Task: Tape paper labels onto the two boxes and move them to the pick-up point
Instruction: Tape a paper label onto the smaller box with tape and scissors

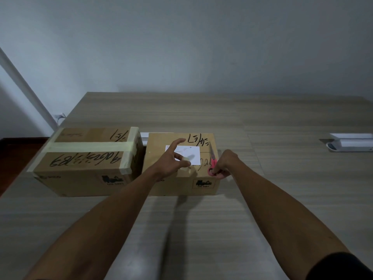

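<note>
Reaching over the right brown cardboard box [182,164] in the head view, the left hand [174,158] pinches a strip of clear tape [186,159] between thumb and forefinger, its other fingers spread above the white rectangular paper label [190,153] lying flat on the lid. Just right of it, the right hand [224,165] grips the red-handled scissors [213,162], blades pointing away across the box top. Left of the left hand and almost touching the first box stands the second brown cardboard box [88,160], banded with pale tape and scrawled with black marker. Both sit on the grey wood-grain tabletop [201,229], with bare surface beyond and to the right, where a white flat object [351,141] lies well apart.
</note>
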Demonstrator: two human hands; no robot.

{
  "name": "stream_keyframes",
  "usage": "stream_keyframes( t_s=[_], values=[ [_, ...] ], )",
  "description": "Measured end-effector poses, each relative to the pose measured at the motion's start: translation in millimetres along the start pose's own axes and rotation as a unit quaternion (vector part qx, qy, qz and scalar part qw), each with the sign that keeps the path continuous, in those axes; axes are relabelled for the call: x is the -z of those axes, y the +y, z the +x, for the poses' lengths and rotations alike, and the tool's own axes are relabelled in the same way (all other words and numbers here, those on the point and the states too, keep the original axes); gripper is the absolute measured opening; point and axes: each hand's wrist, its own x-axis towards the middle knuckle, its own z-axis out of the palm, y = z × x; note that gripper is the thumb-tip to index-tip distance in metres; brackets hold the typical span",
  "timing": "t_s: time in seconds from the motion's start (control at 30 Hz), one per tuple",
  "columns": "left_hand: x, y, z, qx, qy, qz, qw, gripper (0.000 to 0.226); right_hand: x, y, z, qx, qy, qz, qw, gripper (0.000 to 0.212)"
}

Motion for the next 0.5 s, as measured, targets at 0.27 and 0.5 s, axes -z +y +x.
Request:
stream_keyframes(
  t_s=[0.27,0.5],
  values=[
    [-2,4,4,-0.019,-0.018,0.011,1.0,0.087,13,-20,1,0.195,0.094,-0.051,0.975,0.01],
    [-3,10,7,-0.046,-0.042,0.076,0.995,0.087,30,-58,-20,0.406,0.013,-0.017,0.914,0.031]
  ],
)
